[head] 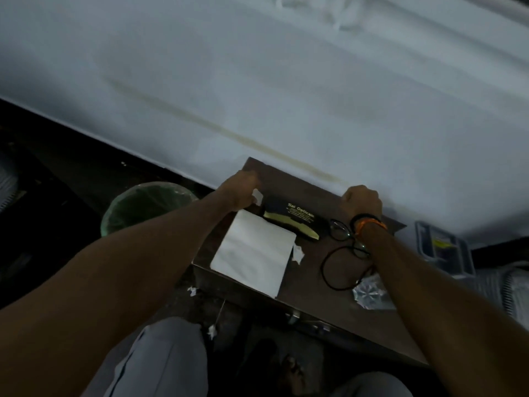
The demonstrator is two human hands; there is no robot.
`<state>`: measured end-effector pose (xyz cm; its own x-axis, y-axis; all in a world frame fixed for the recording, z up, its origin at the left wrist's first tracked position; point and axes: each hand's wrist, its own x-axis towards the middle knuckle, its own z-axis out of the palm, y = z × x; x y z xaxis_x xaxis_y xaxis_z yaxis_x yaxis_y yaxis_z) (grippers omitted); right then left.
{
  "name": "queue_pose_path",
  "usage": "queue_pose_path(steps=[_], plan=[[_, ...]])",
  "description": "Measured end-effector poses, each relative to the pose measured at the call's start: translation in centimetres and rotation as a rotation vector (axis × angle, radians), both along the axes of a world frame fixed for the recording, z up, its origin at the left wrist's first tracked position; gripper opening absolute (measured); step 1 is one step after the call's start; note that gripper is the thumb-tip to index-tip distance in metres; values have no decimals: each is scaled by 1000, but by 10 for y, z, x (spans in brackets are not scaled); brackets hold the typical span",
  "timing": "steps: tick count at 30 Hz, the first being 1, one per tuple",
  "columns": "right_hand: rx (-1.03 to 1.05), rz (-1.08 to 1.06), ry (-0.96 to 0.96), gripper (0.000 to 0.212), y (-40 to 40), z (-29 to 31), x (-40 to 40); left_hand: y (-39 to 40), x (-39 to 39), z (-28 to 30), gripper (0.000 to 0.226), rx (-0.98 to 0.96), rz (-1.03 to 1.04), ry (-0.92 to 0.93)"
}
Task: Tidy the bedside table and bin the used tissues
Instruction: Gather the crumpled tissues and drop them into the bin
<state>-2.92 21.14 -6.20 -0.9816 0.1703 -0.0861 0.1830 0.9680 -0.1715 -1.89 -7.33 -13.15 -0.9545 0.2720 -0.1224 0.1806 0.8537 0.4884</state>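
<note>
A dim bedside desk (329,196) is seen from above, pushed against a white bed (257,81), as the gathering of used tissues is under way. The left hand (243,191) is curled at the far left corner of the desk, and a scrap of tissue (257,197) is pinched in its fingers. The right hand (362,200) is closed into a fist at the far edge of the desk; whether anything is held inside it cannot be told. Between the two hands lies a black spectacle case (297,222), with a pair of glasses (339,229) just beside the right wrist and a black cord (332,270) looped nearer the person. A white sheet of paper (254,253) is spread below the left hand, a second tissue scrap (297,254) touching its edge. More scraps (192,290) lie on the floor (243,319). A lined green bin (143,207) stands just left of the left forearm. The next move is judged to call for the pinched scrap to be carried left and dropped into the bin, before the remaining scraps are collected.
</note>
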Motion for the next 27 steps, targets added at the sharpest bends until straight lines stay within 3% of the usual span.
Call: queue_pose_path(steps=[4, 7, 11, 15, 22, 27], plan=[[80, -122, -140, 33, 43, -17, -7, 9, 0, 2, 13, -40, 27, 75], [133, -84, -268, 41, 62, -27, -12, 8, 4, 0, 10, -41, 29, 94], [89, -33, -331, 34, 60, -33, -10, 3, 5, 9, 14, 46, 123, 154], [41, -59, -274, 35, 58, -39, -12, 0, 5, 22, 5, 112, 199, 209], [53, -7, -148, 17, 52, -30, -3, -5, 23, 41, 33, 177, 154, 251], [-52, 44, 88, 18, 31, 8, 14, -10, 30, 44, 19, 129, 199, 204]])
